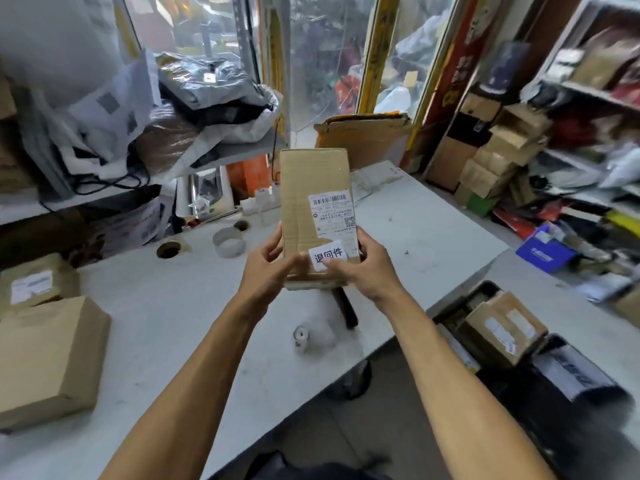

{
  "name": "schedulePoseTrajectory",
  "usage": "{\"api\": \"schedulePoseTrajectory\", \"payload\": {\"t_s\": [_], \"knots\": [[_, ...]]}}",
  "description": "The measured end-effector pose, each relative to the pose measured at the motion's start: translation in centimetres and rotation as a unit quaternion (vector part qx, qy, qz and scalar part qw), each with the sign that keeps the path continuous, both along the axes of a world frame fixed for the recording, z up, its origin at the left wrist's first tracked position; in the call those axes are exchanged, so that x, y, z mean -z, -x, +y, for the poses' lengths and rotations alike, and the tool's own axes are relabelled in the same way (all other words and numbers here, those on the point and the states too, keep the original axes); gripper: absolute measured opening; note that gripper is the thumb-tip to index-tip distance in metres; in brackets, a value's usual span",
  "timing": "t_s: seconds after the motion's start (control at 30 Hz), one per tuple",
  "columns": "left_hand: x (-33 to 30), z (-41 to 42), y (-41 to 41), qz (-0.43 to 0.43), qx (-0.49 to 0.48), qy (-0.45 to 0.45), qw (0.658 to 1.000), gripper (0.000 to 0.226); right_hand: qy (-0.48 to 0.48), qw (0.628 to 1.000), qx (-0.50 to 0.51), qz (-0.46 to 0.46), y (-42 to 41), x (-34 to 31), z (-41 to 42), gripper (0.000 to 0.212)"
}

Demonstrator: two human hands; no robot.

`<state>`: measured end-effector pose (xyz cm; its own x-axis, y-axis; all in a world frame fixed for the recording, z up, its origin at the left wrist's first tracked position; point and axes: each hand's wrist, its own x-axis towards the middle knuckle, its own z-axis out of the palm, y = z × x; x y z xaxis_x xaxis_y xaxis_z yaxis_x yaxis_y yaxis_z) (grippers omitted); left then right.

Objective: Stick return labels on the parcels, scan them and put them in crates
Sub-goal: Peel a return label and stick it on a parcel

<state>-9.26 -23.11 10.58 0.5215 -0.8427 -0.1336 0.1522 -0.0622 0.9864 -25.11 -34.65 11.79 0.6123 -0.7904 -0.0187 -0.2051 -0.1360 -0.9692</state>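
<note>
Both hands are up over the white table [433, 233], and between them sits a long cardboard parcel [313, 188], held upright. The left hand [266, 268] grips its lower left edge, fingers curled round the side. The right hand [360, 266] grasps the lower right edge, thumb pressing a white return label [328, 256] (three bold black characters) flat on the box, just under the shipping label [334, 213]. Below the hands, a small label roll [300, 336] lies on the table.
</note>
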Motion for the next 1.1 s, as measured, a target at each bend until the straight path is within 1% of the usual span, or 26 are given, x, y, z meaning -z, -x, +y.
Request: {"api": "schedulePoseTrajectory", "payload": {"t_s": [0.1, 0.17, 0.23, 0.27, 0.37, 0.5, 0.57, 0.63, 0.7, 0.73, 0.8, 0.87, 0.9, 0.97, 1.07, 1.1], "knots": [[-0.4, -4.6, 4.8, 0.001, 0.049, 0.019, 0.999, 0.086, 0.017, 0.998, 0.060, -0.007, 6.0, -0.1, -2.7, 0.050], [-0.3, -7.5, 8.8, -0.007, 0.095, 0.023, 0.995, 0.088, 0.017, 0.994, 0.105, -0.006, 10.6, 0.6, -4.5, 0.049], [0.3, -10.4, 13.2, -0.009, 0.139, 0.012, 0.990, 0.090, -0.005, 0.989, 0.151, -0.004, 15.5, 1.7, -6.1, 0.050], [0.9, -11.7, 15.5, -0.011, 0.162, 0.003, 0.987, 0.088, -0.019, 0.985, 0.172, 0.001, 18.0, 2.4, -6.8, 0.050], [3.6, -15.7, 21.9, 0.003, 0.238, -0.024, 0.971, 0.071, -0.048, 0.972, 0.229, 0.019, 25.3, 4.9, -8.6, 0.051], [6.8, -19.0, 30.0, 0.021, 0.316, -0.072, 0.946, 0.062, -0.086, 0.950, 0.296, 0.054, 33.7, 8.6, -9.5, 0.053], [8.1, -20.1, 33.6, 0.026, 0.340, -0.100, 0.935, 0.057, -0.110, 0.938, 0.321, 0.069, 36.9, 10.1, -9.6, 0.063], [9.6, -21.4, 36.3, 0.029, 0.363, -0.133, 0.922, 0.055, -0.135, 0.926, 0.340, 0.097, 39.3, 11.8, -9.7, 0.080], [11.2, -22.6, 38.6, 0.027, 0.392, -0.165, 0.905, 0.054, -0.149, 0.907, 0.366, 0.146, 41.4, 13.5, -10.0, 0.100], [11.9, -23.2, 39.5, 0.035, 0.403, -0.179, 0.897, 0.054, -0.158, 0.899, 0.375, 0.164, 42.3, 14.4, -10.3, 0.107], [13.4, -24.7, 41.4, 0.060, 0.423, -0.210, 0.879, 0.052, -0.177, 0.882, 0.387, 0.203, 44.0, 15.4, -11.4, 0.113], [15.0, -26.3, 43.1, 0.067, 0.430, -0.245, 0.866, 0.050, -0.184, 0.863, 0.390, 0.263, 45.3, 15.8, -13.1, 0.116], [16.0, -27.3, 43.8, 0.076, 0.428, -0.265, 0.861, 0.050, -0.185, 0.854, 0.386, 0.295, 46.0, 16.2, -14.3, 0.117], [18.5, -29.6, 45.0, 0.119, 0.418, -0.301, 0.849, 0.049, -0.190, 0.843, 0.360, 0.352, 47.2, 17.4, -17.1, 0.123], [22.3, -33.5, 46.8, 0.158, 0.401, -0.345, 0.834, 0.040, -0.207, 0.829, 0.293, 0.428, 48.6, 20.4, -22.4, 0.138], [23.3, -34.9, 47.3, 0.168, 0.388, -0.360, 0.832, 0.042, -0.211, 0.824, 0.273, 0.449, 48.9, 21.5, -24.3, 0.142]]}}
